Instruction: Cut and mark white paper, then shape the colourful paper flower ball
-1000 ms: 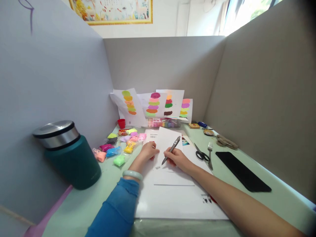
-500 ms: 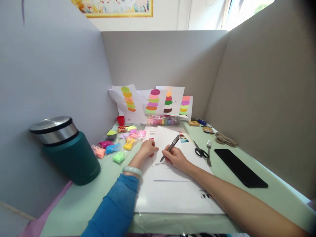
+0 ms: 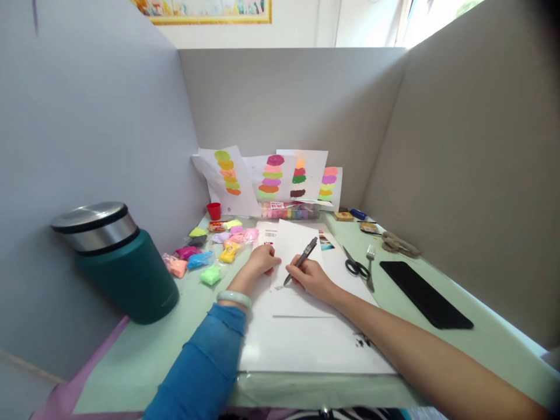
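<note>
My right hand point(image 3: 312, 279) is closed around a dark grey pen point(image 3: 307, 252), whose tip touches or nearly touches a white sheet of paper point(image 3: 297, 306). Small dark marks show on the sheet just left of the tip. On the sheet's left side rests my left hand point(image 3: 263, 260), its fingers curled in; what they hold, if anything, is hidden. Under the sheet lie larger white papers point(image 3: 306, 350) with some print at the top and dark smudges near my right forearm.
A green thermos point(image 3: 126, 274) stands left, beside bagged coloured clay point(image 3: 211, 275) and a red cup point(image 3: 214, 211). Painted sheets point(image 3: 227, 181) lean at the back. Scissors point(image 3: 356, 268), a fork point(image 3: 370, 267), a black flat object point(image 3: 425, 294) and gloves or cloth point(image 3: 400, 245) lie right.
The view has tilted slightly, so everything sits a little higher in the picture. The pen and both hands keep almost the same places on the paper.
</note>
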Available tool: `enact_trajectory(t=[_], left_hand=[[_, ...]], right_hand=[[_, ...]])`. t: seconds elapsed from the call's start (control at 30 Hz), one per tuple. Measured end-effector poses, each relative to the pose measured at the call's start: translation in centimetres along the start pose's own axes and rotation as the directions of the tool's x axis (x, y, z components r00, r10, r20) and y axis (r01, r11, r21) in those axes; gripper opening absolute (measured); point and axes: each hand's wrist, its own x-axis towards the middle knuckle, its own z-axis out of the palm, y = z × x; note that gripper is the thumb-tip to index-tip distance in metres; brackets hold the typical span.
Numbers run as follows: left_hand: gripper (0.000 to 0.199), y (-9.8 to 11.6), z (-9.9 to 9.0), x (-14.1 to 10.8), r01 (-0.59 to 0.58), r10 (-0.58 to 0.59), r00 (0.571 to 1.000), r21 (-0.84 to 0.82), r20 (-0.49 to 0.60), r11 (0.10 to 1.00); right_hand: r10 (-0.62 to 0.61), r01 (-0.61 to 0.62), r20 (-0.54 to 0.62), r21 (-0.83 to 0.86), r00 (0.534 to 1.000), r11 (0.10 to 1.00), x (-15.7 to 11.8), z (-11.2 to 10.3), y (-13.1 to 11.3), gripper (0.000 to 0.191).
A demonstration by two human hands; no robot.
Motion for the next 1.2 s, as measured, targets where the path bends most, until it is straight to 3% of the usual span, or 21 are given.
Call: enact_trajectory(t=[1.2], left_hand=[[0.014, -0.07, 0.03, -0.05, -0.012, 0.012, 1.000, -0.009, -0.014, 1.000]], right_hand=[[-0.036, 0.035, -0.013, -0.053, 0.999, 0.998, 0.10, 0.00, -0.06, 0.026]])
